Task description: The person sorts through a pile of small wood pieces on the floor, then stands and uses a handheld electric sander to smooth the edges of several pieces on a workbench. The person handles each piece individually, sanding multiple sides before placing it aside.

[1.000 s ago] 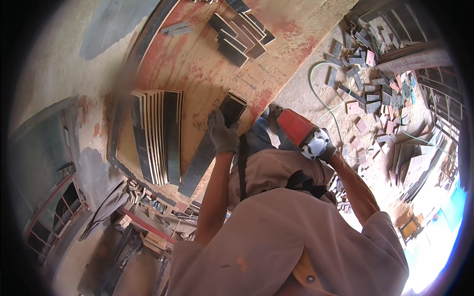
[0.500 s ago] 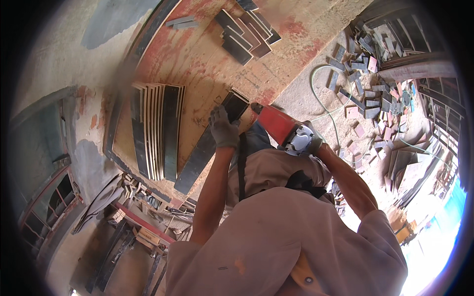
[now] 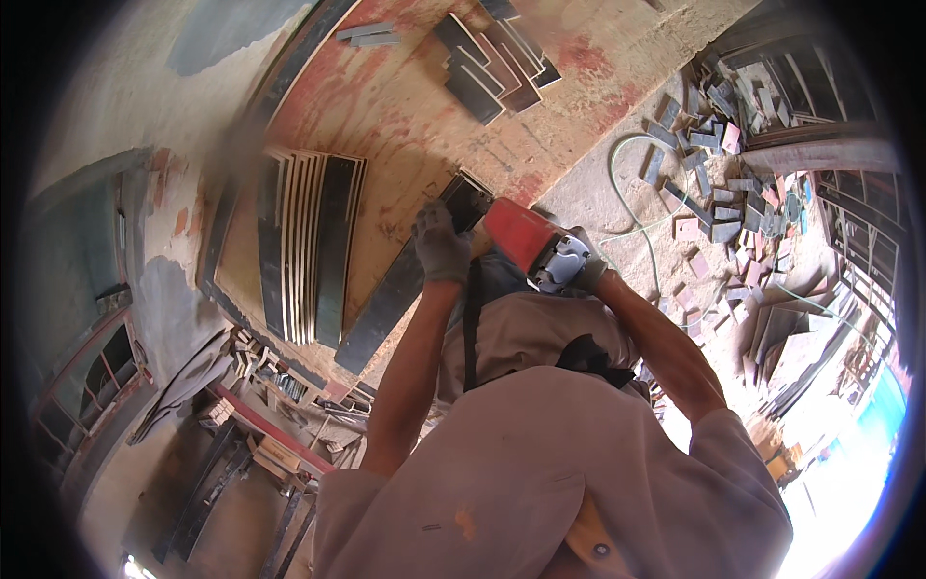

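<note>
Dusty workshop floor surrounds a worn red-stained wooden bench (image 3: 415,125); nearest, the gloved left hand (image 3: 440,243) presses flat on a long dark rectangular board (image 3: 405,280) lying slantwise on the bench; just beside it the right hand (image 3: 585,270) is wrapped around the grey handle of a red power cutter (image 3: 529,243), whose nose meets the board's far end; left of these stands a row of thin dark panels (image 3: 309,246); farther off lies a heap of dark offcut strips (image 3: 497,63); tile scraps (image 3: 723,183) litter the ground to the right.
</note>
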### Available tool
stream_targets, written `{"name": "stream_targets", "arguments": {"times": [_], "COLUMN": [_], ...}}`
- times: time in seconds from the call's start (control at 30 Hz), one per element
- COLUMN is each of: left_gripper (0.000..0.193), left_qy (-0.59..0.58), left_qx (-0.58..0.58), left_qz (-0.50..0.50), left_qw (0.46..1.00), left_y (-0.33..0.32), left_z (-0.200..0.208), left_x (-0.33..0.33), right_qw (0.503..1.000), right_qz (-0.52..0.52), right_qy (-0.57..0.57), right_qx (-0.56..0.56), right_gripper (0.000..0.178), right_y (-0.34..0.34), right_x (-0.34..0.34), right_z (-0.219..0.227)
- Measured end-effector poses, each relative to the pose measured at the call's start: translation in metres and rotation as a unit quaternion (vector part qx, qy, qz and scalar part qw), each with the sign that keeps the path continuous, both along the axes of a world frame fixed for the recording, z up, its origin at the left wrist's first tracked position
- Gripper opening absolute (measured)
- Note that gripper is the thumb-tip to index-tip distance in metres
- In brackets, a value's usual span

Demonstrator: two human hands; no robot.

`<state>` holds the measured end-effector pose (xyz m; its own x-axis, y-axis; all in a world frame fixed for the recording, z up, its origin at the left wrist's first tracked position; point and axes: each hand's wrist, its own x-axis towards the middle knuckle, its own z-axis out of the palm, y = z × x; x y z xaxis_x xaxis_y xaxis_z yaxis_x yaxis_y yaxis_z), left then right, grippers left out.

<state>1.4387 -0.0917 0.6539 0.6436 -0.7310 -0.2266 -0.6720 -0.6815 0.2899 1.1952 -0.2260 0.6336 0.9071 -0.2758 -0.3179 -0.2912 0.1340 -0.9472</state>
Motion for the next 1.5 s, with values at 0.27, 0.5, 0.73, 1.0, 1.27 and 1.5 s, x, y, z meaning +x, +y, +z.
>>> {"name": "stream_targets", "arguments": {"times": [0.27,0.5,0.73,1.0,1.27,1.5], "left_gripper": [0.08,0.085,0.075,0.075,0.082,0.078], "left_qy": [-0.01,0.036,0.04,0.005,0.03,-0.068], "left_qx": [-0.021,-0.11,-0.163,-0.187,-0.105,-0.097], "left_qz": [0.002,0.041,0.039,0.042,0.009,0.086], "left_qw": [1.0,0.992,0.985,0.981,0.994,0.989], "left_y": [0.0,0.015,0.059,0.061,0.077,0.124], "left_z": [-0.002,0.021,0.011,0.009,0.034,0.054], "left_x": [0.0,-0.001,0.012,0.012,0.015,0.119], "right_qw": [0.993,0.87,0.993,0.923,0.813,0.715], "right_qz": [0.012,-0.131,0.047,-0.053,-0.113,-0.141], "right_qy": [0.057,-0.007,-0.002,-0.016,0.131,-0.083], "right_qx": [0.103,0.475,0.105,0.381,0.556,0.68], "right_gripper": [0.044,0.036,0.04,0.027,0.05,0.049], "right_y": [-0.006,0.011,0.018,0.022,0.026,0.014], "right_x": [-0.008,-0.012,0.021,0.05,-0.022,-0.132], "right_z": [-0.008,0.018,0.03,0.086,-0.021,-0.05]}}
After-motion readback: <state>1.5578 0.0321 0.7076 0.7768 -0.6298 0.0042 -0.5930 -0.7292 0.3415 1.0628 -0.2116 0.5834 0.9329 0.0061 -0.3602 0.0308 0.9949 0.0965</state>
